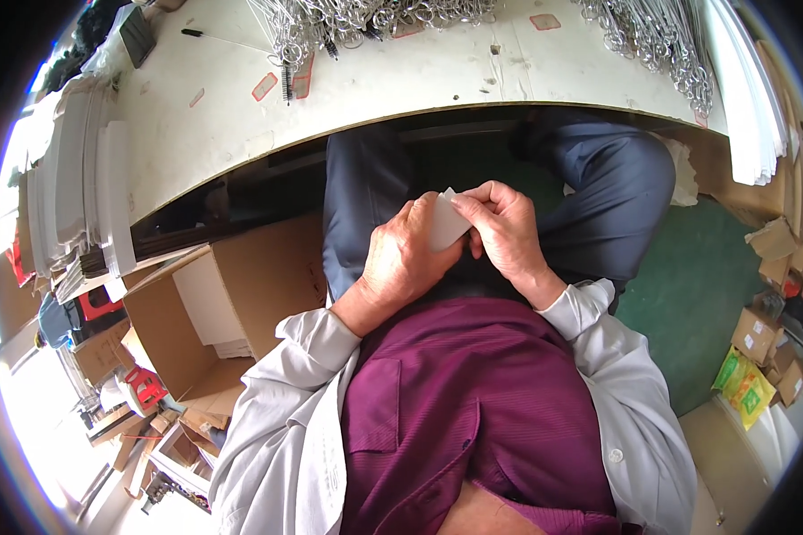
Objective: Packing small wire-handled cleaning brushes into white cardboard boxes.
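Over my lap, my left hand point(403, 254) grips a small white piece of folded card or flat box point(446, 227) by its left side. From the other side my right hand point(505, 230) pinches its upper right edge between thumb and fingers. A pointed corner sticks up between the two hands. Much of the card is hidden behind my fingers, so its full shape cannot be made out.
Bundles of wire-handled brushes point(348, 22) with ring ends lie on the white table point(241, 125); another bundle point(656, 45) is at right. White card stacks point(80, 169) stand left, more point(749, 98) right. An open cardboard box point(174, 334) sits left of my legs.
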Tool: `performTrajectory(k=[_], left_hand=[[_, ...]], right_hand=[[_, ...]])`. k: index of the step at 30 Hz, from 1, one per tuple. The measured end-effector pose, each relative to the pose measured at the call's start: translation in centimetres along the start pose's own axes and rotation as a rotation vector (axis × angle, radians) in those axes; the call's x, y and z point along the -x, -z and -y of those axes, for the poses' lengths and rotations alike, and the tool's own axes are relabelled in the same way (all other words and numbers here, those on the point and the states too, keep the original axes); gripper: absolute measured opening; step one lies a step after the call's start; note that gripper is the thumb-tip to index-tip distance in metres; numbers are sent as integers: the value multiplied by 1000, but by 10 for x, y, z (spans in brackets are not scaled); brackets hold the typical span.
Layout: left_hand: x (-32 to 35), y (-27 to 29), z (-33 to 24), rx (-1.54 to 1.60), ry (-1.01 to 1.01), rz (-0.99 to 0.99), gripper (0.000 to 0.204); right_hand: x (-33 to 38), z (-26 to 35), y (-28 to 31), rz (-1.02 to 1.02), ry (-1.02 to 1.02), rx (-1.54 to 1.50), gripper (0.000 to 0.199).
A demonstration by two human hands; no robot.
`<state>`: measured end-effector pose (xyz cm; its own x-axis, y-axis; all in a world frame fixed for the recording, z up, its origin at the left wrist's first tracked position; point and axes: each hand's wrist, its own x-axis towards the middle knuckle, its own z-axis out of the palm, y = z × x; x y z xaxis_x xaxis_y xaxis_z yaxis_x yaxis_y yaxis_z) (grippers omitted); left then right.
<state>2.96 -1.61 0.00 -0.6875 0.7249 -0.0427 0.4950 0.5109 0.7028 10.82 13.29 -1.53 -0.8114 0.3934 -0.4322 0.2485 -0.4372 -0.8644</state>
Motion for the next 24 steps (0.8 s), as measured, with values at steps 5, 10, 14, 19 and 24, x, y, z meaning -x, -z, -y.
performTrajectory(k=[5, 10, 14, 19, 24], left_hand=[[3, -3, 4, -39, -67, -33, 47], [1, 1, -1, -54, -62, -74, 42], [-3, 4, 3, 22, -46, -93, 52], [-3, 7, 11, 81, 6, -53, 56], [-1, 7, 12, 86, 0, -53, 57]], right_hand=[[2, -1, 2, 12, -19, 32, 17], [6, 0, -3, -25, 133, 223, 18], [12, -9, -7, 42, 335, 230, 33], [11, -2, -2, 134, 415, 566, 45], [19, 4, -7, 177, 329, 460, 48]])
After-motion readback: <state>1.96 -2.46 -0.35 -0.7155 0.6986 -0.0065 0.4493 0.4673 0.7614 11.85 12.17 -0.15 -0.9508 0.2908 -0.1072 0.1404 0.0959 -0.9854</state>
